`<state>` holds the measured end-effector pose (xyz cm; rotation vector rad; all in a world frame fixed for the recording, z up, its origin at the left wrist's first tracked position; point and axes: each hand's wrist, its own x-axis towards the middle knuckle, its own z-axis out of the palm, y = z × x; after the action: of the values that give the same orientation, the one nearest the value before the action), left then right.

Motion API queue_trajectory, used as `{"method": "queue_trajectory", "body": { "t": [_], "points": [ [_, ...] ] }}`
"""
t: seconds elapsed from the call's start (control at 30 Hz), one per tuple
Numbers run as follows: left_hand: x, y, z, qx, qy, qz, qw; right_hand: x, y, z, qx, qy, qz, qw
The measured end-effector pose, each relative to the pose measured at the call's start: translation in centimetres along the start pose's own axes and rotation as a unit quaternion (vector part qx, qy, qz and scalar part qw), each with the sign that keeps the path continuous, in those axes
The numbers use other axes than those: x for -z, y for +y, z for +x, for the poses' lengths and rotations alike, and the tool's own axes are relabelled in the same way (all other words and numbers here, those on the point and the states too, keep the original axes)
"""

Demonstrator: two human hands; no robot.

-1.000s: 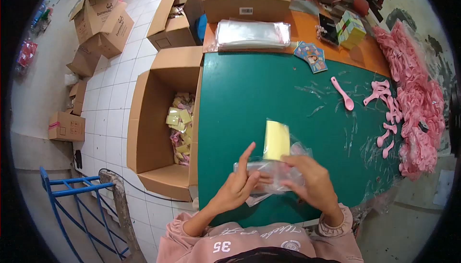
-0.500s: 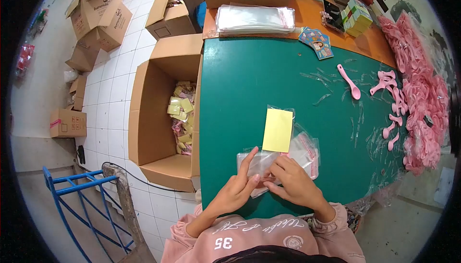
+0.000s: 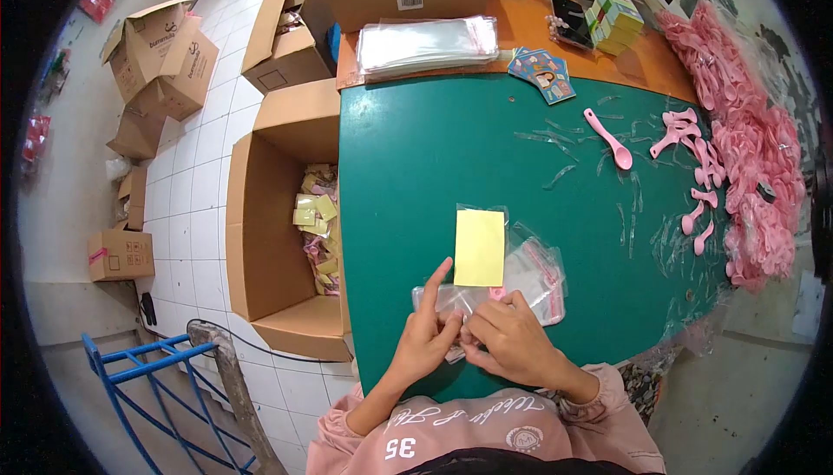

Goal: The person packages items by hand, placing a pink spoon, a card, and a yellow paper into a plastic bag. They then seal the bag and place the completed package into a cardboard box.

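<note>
A clear plastic bag (image 3: 460, 297) lies on the green table in front of me, with a yellow card (image 3: 480, 248) at its far end. A bit of pink, perhaps a spoon handle (image 3: 496, 293), shows just below the card. My left hand (image 3: 423, 327) holds the near part of the bag, its index finger stretched along the plastic and its thumb bent inward. Beside it, my right hand (image 3: 508, 336) pinches the bag's near edge with curled fingers. More clear bags (image 3: 548, 288) lie beneath and to the right. The fingertips partly hide the plastic between them.
A carton (image 3: 247, 241) holding yellow-carded packets stands left of the table. Loose pink spoons (image 3: 609, 140) and plastic strips lie right, before a big heap of wrapped pink spoons (image 3: 755, 163). Clear sleeves (image 3: 425, 45) and printed cards (image 3: 542, 74) sit at the back. A blue metal frame (image 3: 165, 349) stands lower left.
The camera view has shifted a little, so the table appears further left. My right hand has curled more tightly and moved closer to my left thumb at the bag's near edge.
</note>
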<state>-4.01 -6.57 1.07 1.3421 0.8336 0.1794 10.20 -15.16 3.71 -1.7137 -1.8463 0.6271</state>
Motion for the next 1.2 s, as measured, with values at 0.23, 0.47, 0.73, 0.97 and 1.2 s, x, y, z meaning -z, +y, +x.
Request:
{"method": "queue_trajectory", "body": {
  "t": [0.23, 0.47, 0.73, 0.97, 1.2],
  "points": [
    [-0.9, -0.2, -0.5, -0.041, 0.049, 0.010, 0.998, 4.6, 1.9, 0.4, 0.090, -0.152, 0.219, 0.960],
    [0.9, 0.4, -0.9, -0.011, -0.055, -0.077, 0.995, 15.8, 11.3, -5.2, -0.001, 0.038, 0.321, 0.946],
    [0.3, -1.2, -1.6, -0.001, -0.062, -0.188, 0.980, 12.4, 7.9, -4.9, -0.276, 0.219, -0.198, 0.915],
    [1.4, 1.1, -2.1, 0.034, -0.163, -0.274, 0.947, 0.4, 3.7, -2.4, -0.104, 0.110, 0.178, 0.972],
    [1.5, 0.6, -1.2, -0.090, -0.090, 0.053, 0.990, 1.2, 3.4, -2.7, -0.134, 0.107, 0.276, 0.946]
  ]
}}
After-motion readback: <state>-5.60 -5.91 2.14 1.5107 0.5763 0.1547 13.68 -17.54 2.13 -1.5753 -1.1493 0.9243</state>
